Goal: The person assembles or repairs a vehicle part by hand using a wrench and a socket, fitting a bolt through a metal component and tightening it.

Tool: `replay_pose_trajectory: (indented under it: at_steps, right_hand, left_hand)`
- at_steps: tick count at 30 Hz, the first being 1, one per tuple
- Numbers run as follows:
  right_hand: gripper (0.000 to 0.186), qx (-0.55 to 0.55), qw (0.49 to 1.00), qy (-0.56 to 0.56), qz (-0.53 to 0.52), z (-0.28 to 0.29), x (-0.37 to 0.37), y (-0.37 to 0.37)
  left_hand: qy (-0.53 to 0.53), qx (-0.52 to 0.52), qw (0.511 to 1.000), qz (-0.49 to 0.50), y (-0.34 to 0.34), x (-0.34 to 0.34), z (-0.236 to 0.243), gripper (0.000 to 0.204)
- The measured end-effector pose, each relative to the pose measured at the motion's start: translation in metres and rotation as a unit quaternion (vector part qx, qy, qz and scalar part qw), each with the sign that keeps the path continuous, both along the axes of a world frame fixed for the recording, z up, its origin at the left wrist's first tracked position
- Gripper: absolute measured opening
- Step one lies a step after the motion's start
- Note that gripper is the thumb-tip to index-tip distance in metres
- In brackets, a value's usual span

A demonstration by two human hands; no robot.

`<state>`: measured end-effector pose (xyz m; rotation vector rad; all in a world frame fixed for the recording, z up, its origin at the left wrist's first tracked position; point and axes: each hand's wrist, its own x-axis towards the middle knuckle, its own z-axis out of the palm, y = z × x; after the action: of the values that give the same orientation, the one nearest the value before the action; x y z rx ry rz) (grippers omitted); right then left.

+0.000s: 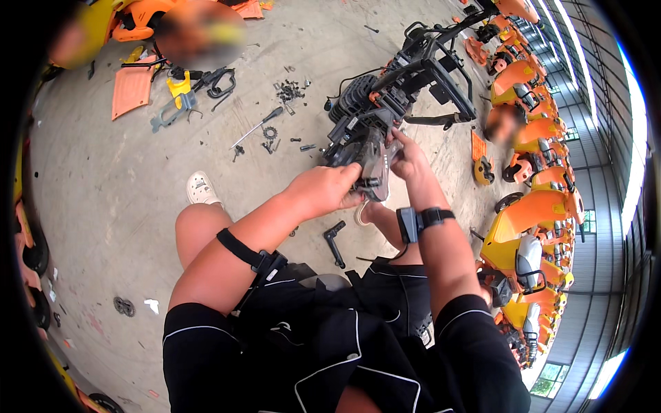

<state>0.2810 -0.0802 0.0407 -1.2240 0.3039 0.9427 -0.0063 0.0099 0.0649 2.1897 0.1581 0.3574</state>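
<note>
A long grey plastic cover [376, 162] sits at the near end of a stripped black scooter frame [420, 76], over a dark wheel-like part. My left hand [329, 187] grips the cover's near end from the left, fingers curled round its edge. Along the opposite side, my right hand [407, 157] holds the cover with bent fingers, close to where it meets the frame. The undersides of both grips are hidden. On the floor below lies a black angled lever [334, 244].
A screwdriver [257, 129], a toothed ring [270, 132] and a pile of small bolts [290, 91] lie left of the frame. An orange panel [132, 89] rests farther left. Rows of orange and yellow scooters [530, 220] line the right side.
</note>
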Motion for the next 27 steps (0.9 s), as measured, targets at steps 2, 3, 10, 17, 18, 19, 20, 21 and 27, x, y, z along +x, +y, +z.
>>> replay_pose_trajectory:
  at_steps: [2, 3, 10, 17, 18, 19, 20, 21, 27]
  right_hand:
    - [0.009, 0.060, 0.991, 0.034, -0.116, -0.022, -0.011, -0.030]
    - [0.009, 0.092, 0.982, 0.043, -0.160, -0.026, -0.022, -0.043]
    - [0.015, 0.211, 0.969, -0.007, -0.128, -0.002, -0.080, -0.099]
    - [0.029, 0.130, 0.925, -0.357, 0.008, 0.061, -0.132, -0.110]
    - [0.030, 0.122, 0.886, -0.445, 0.049, 0.067, -0.129, -0.110]
    - [0.030, 0.113, 0.837, -0.528, 0.089, 0.075, -0.128, -0.107]
    - [0.032, 0.100, 0.783, -0.603, 0.116, 0.084, -0.130, -0.103]
    - [0.032, 0.086, 0.732, -0.658, 0.154, 0.099, -0.135, -0.093]
    - [0.041, 0.134, 0.740, -0.569, 0.332, 0.157, -0.175, -0.017]
  left_hand:
    - [0.040, -0.068, 0.996, 0.038, 0.014, 0.001, 0.006, 0.046]
    - [0.017, -0.070, 0.995, 0.064, 0.018, 0.003, 0.003, 0.045]
    - [-0.031, -0.210, 0.960, 0.180, 0.029, 0.028, -0.026, 0.043]
    - [0.017, -0.196, 0.946, 0.257, 0.034, 0.046, -0.058, 0.039]
    - [0.040, -0.179, 0.952, 0.247, 0.034, 0.047, -0.057, 0.039]
    - [0.062, -0.162, 0.956, 0.236, 0.034, 0.047, -0.056, 0.039]
    - [0.088, -0.143, 0.960, 0.224, 0.032, 0.045, -0.053, 0.038]
    - [0.108, -0.147, 0.961, 0.210, 0.031, 0.042, -0.048, 0.038]
    - [0.203, -0.116, 0.963, 0.133, 0.026, 0.033, -0.036, 0.037]
